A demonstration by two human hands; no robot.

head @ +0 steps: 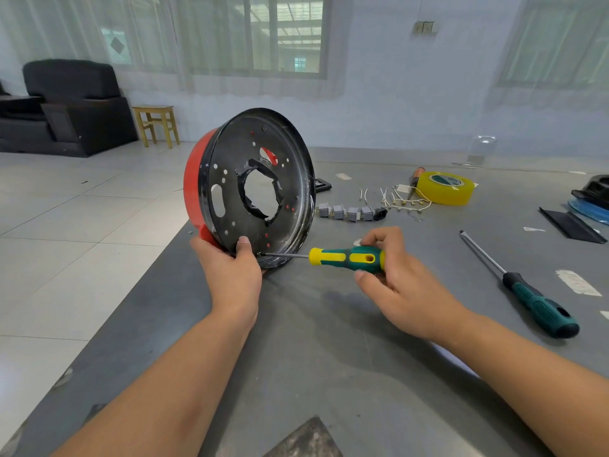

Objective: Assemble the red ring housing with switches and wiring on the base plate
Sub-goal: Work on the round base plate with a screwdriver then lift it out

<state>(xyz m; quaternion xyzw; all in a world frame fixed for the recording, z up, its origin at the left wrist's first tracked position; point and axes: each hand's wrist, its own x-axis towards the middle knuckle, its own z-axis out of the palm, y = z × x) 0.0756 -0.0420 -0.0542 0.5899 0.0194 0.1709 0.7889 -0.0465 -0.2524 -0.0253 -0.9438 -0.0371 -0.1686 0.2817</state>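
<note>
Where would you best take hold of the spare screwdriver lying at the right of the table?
Grip the spare screwdriver by its dark teal handle, coming from above: it lies flat and clear, handle towards the person, thin shaft pointing away.

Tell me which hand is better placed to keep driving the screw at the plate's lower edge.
Right. The right hand grips the screwdriver, whose tip sits at the screw on the black plate. The left hand holds the plate upright.
</note>
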